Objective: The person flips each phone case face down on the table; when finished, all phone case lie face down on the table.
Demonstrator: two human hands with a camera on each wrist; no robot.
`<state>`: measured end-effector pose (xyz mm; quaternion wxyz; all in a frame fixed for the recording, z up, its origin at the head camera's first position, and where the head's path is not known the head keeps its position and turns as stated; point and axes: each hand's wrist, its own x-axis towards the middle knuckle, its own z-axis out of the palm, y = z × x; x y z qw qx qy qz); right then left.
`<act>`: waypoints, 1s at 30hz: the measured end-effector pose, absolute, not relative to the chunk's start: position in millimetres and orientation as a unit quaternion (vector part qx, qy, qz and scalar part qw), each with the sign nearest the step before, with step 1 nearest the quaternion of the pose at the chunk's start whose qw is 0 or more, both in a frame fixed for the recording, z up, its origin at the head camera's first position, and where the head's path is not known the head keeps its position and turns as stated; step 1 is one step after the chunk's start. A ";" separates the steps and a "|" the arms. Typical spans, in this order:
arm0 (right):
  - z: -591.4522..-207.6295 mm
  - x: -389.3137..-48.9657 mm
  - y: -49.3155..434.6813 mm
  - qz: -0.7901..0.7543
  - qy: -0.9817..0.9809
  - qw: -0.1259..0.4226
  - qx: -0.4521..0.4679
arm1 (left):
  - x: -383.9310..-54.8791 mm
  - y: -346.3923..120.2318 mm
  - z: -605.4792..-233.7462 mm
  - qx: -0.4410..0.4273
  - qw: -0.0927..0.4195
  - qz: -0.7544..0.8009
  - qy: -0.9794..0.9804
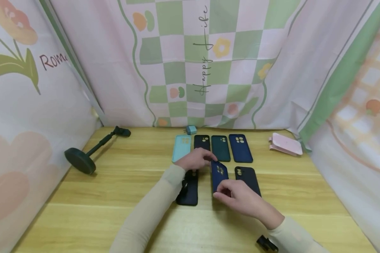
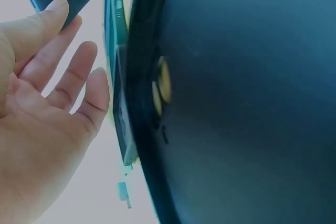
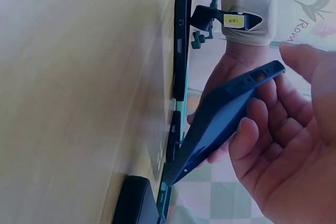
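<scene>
My left hand [image 1: 196, 159] pinches the upper edge of a dark blue phone case [image 1: 220, 172], thumb and index finger on it near the camera cutouts. Its other fingers are spread loosely in the left wrist view. At the lower end of the same case is my right hand [image 1: 240, 196], holding that edge between thumb and fingers. The case is tilted, raised off the table in the right wrist view. A black phone case [image 1: 188, 191] lies under my left wrist. Another black phone case [image 1: 249, 179] lies just right of the held one, partly covered by my right hand.
Behind my hands is a row of phone cases: light blue [image 1: 179, 149], black [image 1: 202, 142], dark green [image 1: 220, 149] and dark blue [image 1: 241, 151]. A blue plug adapter [image 1: 191, 130] sits behind them. A dark round-based stand [image 1: 80, 161] lies left; a pink folding stand [image 1: 285, 144] lies right.
</scene>
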<state>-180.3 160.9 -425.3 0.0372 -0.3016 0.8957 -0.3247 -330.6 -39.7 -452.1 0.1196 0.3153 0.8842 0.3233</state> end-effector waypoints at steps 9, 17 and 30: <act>-425.1 -179.7 163.7 -0.369 0.900 0.000 -0.231 | -333.6 -42.7 -442.9 0.330 0.106 0.356 0.868; -425.9 -179.4 168.1 -0.402 0.885 -0.001 -0.234 | -334.2 -45.2 -436.2 0.329 0.105 0.382 0.857; -425.6 -180.8 178.8 -0.412 0.891 0.028 -0.190 | -335.6 -48.7 -432.4 0.325 0.113 0.390 0.854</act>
